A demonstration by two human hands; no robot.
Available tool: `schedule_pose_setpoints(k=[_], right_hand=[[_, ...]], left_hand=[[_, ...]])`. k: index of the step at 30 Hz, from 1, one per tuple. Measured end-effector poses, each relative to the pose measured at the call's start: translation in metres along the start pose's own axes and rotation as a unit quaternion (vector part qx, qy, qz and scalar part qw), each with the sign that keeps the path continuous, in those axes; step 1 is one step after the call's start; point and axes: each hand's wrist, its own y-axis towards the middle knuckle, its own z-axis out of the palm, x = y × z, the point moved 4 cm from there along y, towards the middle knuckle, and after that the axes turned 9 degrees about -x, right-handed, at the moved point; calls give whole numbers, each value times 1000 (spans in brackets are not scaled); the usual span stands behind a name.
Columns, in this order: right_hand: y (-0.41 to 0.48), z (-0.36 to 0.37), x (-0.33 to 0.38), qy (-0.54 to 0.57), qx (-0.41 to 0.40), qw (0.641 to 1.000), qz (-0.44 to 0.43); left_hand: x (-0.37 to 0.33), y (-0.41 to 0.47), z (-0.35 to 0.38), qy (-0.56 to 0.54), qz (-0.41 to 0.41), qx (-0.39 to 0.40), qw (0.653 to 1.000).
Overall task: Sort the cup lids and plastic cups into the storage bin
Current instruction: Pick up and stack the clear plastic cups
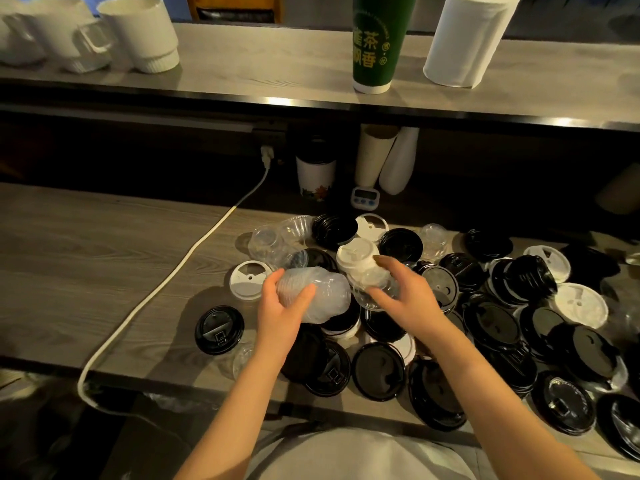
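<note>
The person's left hand (284,308) is wrapped around a nested stack of clear plastic dome lids (313,292), fingers curled over its left end and the thumb pressed across the front, so the stack is held on its side just above the grey wood-grain desk (104,258). The right hand (403,296) has its fingers spread and bent over a single clear dome lid (375,289) just beside that stack, thumb and fingertips touching it; whether it is truly gripped or only touched, I cannot tell. Right behind the right hand lies a short stack of white flat cup lids (356,256), tipped on its side. All about the hands the desk is strewn with black round cup lids (379,370), some overlapping in heaps, thickest toward the right. One black lid with a sip flap (219,329) sits alone to the left of the left forearm, and a lone white lid with a wedge opening (250,279) lies just behind it. More clear plastic cups and domes (277,242) lie tumbled at the far left edge of the pile. A white power cable (166,278) runs across the desk from a plug under the raised shelf (263,77) and off the near edge. On that shelf stand white ribbed mugs (138,32), a tall green paper cup with yellow lettering (377,43) and a white paper towel roll (471,39). No storage bin shows from where I stand.
</note>
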Motion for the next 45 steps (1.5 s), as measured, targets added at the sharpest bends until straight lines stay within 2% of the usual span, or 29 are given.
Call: schedule_pose_setpoints(k=[2, 4, 7, 10, 12, 14, 15, 17, 19, 22, 25, 28, 32, 34, 36, 40, 45], right_hand=[[11, 4, -10, -123, 7, 992, -12], [16, 18, -18, -190, 60, 980, -4], [16, 35, -20, -236, 107, 966, 13], [16, 31, -14, -230, 64, 971, 7], [14, 17, -6, -164, -10, 986, -5], [6, -4, 3, 2, -87, 996, 33], [1, -14, 8, 109, -114, 985, 65], [-11, -29, 16, 293, -124, 940, 122], [-22, -35, 22, 371, -104, 913, 135], [-34, -34, 24, 352, -79, 924, 130], [-44, -47, 13, 334, -113, 925, 142], [-53, -75, -3, 278, -133, 941, 138], [-66, -115, -16, 115, -151, 980, 56], [-73, -133, -23, 67, -171, 983, 27], [-81, -153, -35, 61, -196, 978, 26], [-94, -199, -65, 66, -244, 967, 31], [-106, -271, -114, 209, -277, 935, 79]], left_hand=[[-5, -1, -5, 29, 40, -15, 999], [-7, -2, -6, 31, 59, -14, 998], [-6, -2, -6, 37, 66, -14, 997], [-6, -1, -7, 35, 64, -16, 997], [-6, 0, -5, 31, 63, -19, 997], [-6, 0, -1, 27, 61, -20, 998], [-7, 0, 2, 22, 61, -20, 998], [-11, -1, 12, 15, 62, -16, 998], [-18, -5, 27, 1, 64, -3, 998], [-31, -13, 54, -28, 74, 34, 996], [-36, -21, 80, -30, 80, 81, 993], [-42, -33, 103, -21, 95, 125, 987], [-51, -54, 142, -16, 139, 190, 972], [-53, -69, 162, -34, 126, 220, 967], [-56, -83, 184, -41, 125, 239, 962], [-77, -116, 234, -28, 173, 254, 951], [-102, -160, 312, -21, 213, 261, 941]])
